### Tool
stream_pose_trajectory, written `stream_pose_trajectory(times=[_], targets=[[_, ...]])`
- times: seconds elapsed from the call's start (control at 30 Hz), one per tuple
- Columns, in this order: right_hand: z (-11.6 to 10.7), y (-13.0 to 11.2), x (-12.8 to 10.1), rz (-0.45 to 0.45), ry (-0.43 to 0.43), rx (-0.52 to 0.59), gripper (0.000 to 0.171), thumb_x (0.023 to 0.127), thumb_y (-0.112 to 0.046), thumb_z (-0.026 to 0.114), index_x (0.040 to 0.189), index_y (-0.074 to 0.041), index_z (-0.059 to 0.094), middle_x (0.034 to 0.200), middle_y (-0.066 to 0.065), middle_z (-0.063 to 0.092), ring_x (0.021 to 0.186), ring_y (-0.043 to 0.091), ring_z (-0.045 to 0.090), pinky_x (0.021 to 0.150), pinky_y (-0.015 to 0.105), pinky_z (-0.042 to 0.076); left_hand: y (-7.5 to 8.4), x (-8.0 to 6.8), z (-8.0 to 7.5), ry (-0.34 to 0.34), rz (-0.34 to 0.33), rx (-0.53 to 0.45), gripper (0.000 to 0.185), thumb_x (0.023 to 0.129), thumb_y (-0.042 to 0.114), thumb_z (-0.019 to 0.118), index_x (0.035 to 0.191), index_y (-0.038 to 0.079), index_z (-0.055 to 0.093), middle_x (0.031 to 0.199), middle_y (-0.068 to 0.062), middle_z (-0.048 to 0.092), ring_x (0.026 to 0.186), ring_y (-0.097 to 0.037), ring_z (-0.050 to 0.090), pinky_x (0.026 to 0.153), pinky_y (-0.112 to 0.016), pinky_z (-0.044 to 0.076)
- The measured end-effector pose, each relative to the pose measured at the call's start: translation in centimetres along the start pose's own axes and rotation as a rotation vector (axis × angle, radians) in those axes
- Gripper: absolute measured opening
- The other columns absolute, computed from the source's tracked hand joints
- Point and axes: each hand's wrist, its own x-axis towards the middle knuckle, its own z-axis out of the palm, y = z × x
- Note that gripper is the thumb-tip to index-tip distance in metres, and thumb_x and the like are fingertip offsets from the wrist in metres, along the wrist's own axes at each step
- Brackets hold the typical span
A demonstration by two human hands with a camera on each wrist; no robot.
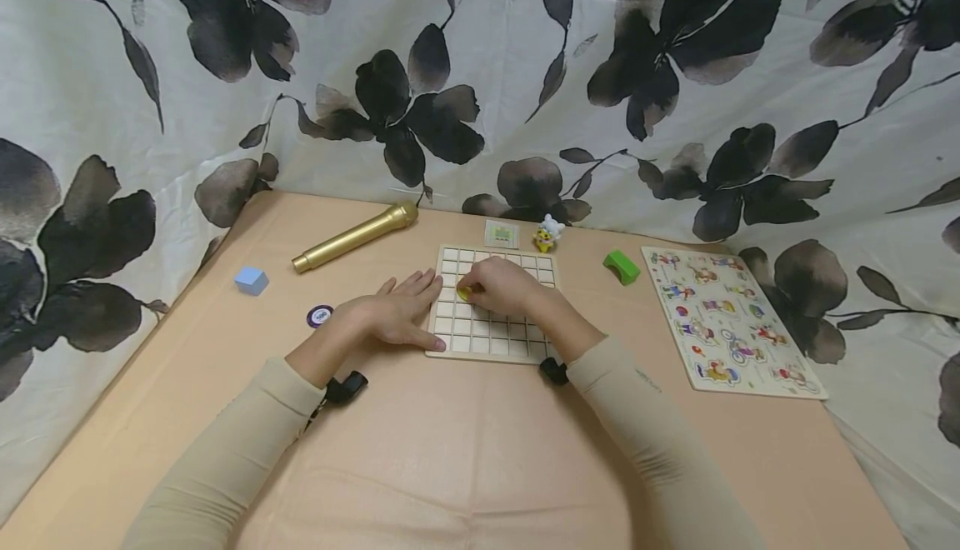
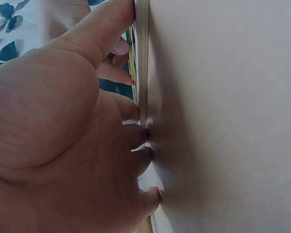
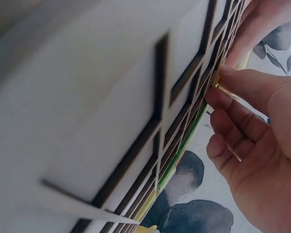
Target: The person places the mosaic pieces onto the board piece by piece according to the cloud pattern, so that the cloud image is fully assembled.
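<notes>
A pale wooden board [image 1: 480, 342] marked off in square cells lies in the middle of the table. At its left edge rests my left hand [image 1: 393, 315], fingers stretched out and thumb at the near left corner. In the left wrist view, the fingertips of the left hand [image 2: 72, 126] come down along the board's edge [image 2: 142, 58]. My right hand [image 1: 501, 285] is over the board's left-middle cells, pinching a small yellow piece [image 1: 463, 292] between thumb and forefinger. The right wrist view shows the yellow piece [image 3: 217, 77] right at the grid, mostly hidden by the fingertips.
Left of the board are a purple-and-white round chip [image 1: 319, 316], a blue cube [image 1: 251, 281] and a gold microphone [image 1: 356, 237]. Behind it stand a small card [image 1: 502, 234] and a toy figure [image 1: 547, 235]. A green arch block [image 1: 622, 267] and a picture puzzle board [image 1: 675, 317] lie right.
</notes>
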Motion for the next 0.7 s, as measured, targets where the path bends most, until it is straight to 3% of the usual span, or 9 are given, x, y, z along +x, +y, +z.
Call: stream_pose_trajectory(times=[0.23, 0.5, 0.7], targets=[[-0.8, 0.5, -2.0, 0.06, 0.052, 0.065, 0.029, 0.098, -0.022, 0.073, 0.125, -0.011, 0.077, 0.116, 0.003, 0.076, 0.097, 0.016, 0.066, 0.087, 0.035, 0.055, -0.7, 0.6, 0.4, 0.012, 0.018, -0.039, 0.126, 0.086, 0.076, 0.066, 0.168, 0.005, 0.002, 0.175, -0.017, -0.007, 0.162, -0.038, -0.008, 0.127, -0.068, -0.005], [-3.0, 3.2, -8.5, 0.175, 0.149, 0.287, 0.038, 0.096, -0.023, 0.076, 0.132, -0.009, 0.072, 0.114, 0.007, 0.074, 0.096, 0.02, 0.062, 0.081, 0.037, 0.054, -0.4, 0.4, 0.3, 0.001, 0.004, -0.026, 0.123, 0.087, 0.075, 0.065, 0.168, 0.006, 0.002, 0.176, -0.015, -0.007, 0.163, -0.034, -0.008, 0.128, -0.064, -0.005], [-4.0, 6.1, -12.7, 0.291, 0.097, 0.374, 0.03, 0.095, -0.019, 0.077, 0.124, -0.01, 0.076, 0.113, 0.006, 0.073, 0.098, 0.023, 0.063, 0.083, 0.037, 0.055, -1.3, 1.0, 1.0, 0.024, 0.013, -0.039, 0.123, 0.087, 0.079, 0.061, 0.168, 0.009, 0.001, 0.176, -0.012, -0.008, 0.163, -0.032, -0.009, 0.129, -0.064, -0.005]])
